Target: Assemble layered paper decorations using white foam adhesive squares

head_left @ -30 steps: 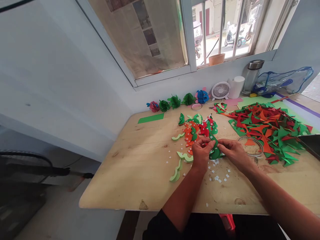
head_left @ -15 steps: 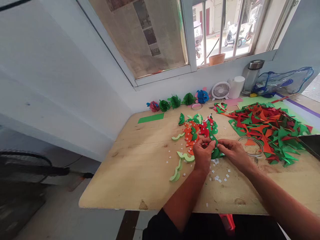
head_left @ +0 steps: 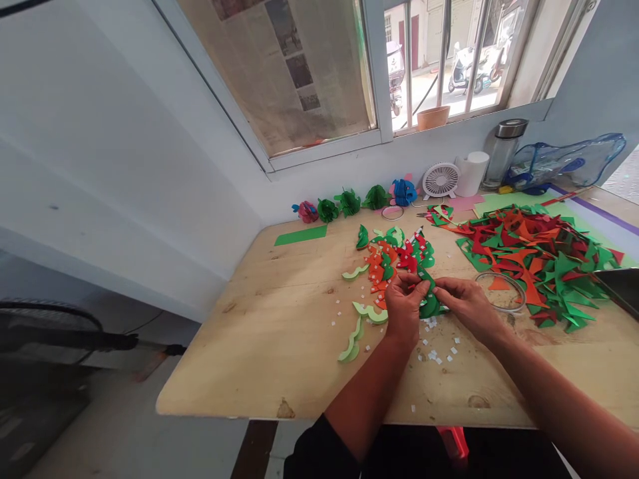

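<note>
A green paper piece [head_left: 430, 306] with small white squares on it is held between my two hands near the middle of the table. My left hand [head_left: 405, 303] pinches its left side. On its right side, the fingers of my right hand [head_left: 462, 299] are closed at the edge; my fingertips partly cover the piece. Just behind lie orange paper pieces [head_left: 378, 259], red ones [head_left: 407, 256] and more green ones, dotted with white squares. Pale green wavy strips [head_left: 370, 313] lie left of my left hand. Loose white squares [head_left: 433, 355] are scattered in front of my hands.
A heap of red, orange and green scraps [head_left: 536, 253] covers the right side, beside a tape ring [head_left: 502, 291]. Along the wall stand paper ornaments [head_left: 349, 202], a small fan [head_left: 441, 180], a white container [head_left: 473, 174] and a bottle [head_left: 504, 154]. A green strip [head_left: 301, 235] lies back left.
</note>
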### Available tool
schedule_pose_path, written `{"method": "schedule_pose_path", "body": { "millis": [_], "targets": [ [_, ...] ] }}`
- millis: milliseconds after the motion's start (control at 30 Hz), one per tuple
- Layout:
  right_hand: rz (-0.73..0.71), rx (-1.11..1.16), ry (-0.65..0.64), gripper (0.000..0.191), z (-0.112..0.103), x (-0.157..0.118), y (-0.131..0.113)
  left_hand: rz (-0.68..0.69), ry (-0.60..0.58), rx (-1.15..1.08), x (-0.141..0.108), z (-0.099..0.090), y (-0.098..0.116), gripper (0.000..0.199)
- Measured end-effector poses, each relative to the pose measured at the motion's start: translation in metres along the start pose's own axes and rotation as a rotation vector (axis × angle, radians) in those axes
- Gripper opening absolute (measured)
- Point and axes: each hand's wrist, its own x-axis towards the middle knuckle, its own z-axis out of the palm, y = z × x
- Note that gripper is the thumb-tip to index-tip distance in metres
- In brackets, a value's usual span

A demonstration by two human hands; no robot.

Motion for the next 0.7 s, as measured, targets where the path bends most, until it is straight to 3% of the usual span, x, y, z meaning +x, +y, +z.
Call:
{"method": "schedule_pose_path", "body": {
  "millis": [367,600,700],
  "targets": [
    [0.104,0.242,-0.118,0.026,0.0016,0.0018,-0.0001,-0.046,0.003,-0.047,0.007,-0.0061,-0.0018,0.03],
    [0.123,0.196,0.08,0.03,0.0,0.0026,0.0027,-0.01,-0.031,0.075,0.0063,-0.0087,0.0031,0.029],
    [0.083,0.167,0.09,0.029,0.001,0.0018,0.0022,0.019,-0.077,0.104,0.0037,-0.0068,0.0043,0.03]
  ]
}}
